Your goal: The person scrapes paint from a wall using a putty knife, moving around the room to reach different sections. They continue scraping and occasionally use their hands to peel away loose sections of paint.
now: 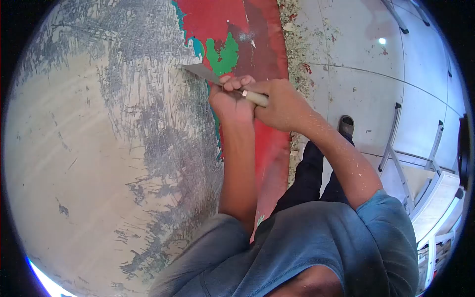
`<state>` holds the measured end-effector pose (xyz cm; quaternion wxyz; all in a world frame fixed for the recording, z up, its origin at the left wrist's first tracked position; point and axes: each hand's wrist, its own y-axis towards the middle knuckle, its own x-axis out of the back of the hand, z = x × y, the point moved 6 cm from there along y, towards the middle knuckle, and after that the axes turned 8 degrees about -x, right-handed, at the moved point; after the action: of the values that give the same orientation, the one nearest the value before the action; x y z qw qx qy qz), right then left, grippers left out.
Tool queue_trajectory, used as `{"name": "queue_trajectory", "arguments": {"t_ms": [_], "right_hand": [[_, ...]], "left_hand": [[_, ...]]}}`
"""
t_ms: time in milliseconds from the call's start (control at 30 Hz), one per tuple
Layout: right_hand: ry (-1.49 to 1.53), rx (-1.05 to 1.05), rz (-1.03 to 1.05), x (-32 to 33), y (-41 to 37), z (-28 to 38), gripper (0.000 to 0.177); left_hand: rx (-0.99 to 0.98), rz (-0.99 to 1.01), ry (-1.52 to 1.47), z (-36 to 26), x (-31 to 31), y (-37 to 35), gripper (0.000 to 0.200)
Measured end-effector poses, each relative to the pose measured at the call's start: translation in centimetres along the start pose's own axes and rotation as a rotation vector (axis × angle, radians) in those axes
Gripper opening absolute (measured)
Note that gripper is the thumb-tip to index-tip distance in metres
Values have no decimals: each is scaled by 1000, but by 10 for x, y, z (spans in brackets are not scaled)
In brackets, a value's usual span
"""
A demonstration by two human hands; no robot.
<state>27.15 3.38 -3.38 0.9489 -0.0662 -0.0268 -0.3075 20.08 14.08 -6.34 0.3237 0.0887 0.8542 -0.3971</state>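
My right hand [281, 105] is wrapped round the pale handle [257, 98] of a scraper. My left hand [231, 99] is closed on the scraper near the base of its blade, its fingers curled over the metal. The scraper's flat blade [200, 72] points up and left, and its edge meets the scratched grey and cream surface [163, 89]. Just right of the blade lie a green patch [222, 55] and red paint [208, 20], with a thin teal line along the ragged paint edge. My palms hide part of the blade's base.
Paint chips and crumbs [299, 54] lie along the foot of the painted surface. Pale floor tiles [361, 84] stretch to the right, where a metal-legged stand [396, 143] and a white board [435, 203] are. A dark shoe [347, 125] stands on the tiles.
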Motion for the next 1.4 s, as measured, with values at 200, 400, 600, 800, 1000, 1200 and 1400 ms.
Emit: {"name": "queue_trajectory", "arguments": {"t_ms": [200,400,600,800,1000,1200,1400], "right_hand": [[-28,-79,90,7,21,-5,26],[-28,-86,109,0,20,-7,27],[-47,-40,100,2,9,3,27],[-71,-65,-15,24,52,-13,32],[-208,-183,56,15,-81,-107,38],[-643,-743,199,75,-363,-244,24],[-1058,-1378,290,259,-575,-308,35]], "left_hand": [[-214,103,215,-1,-19,15,19],[-320,77,278,-6,-23,14,17],[-207,96,121,-11,-10,17,18],[-235,160,279,9,-59,65,27],[19,63,126,106,99,5,45],[320,728,2304,158,313,-208,48],[-91,658,1815,111,333,-278,37]]}}
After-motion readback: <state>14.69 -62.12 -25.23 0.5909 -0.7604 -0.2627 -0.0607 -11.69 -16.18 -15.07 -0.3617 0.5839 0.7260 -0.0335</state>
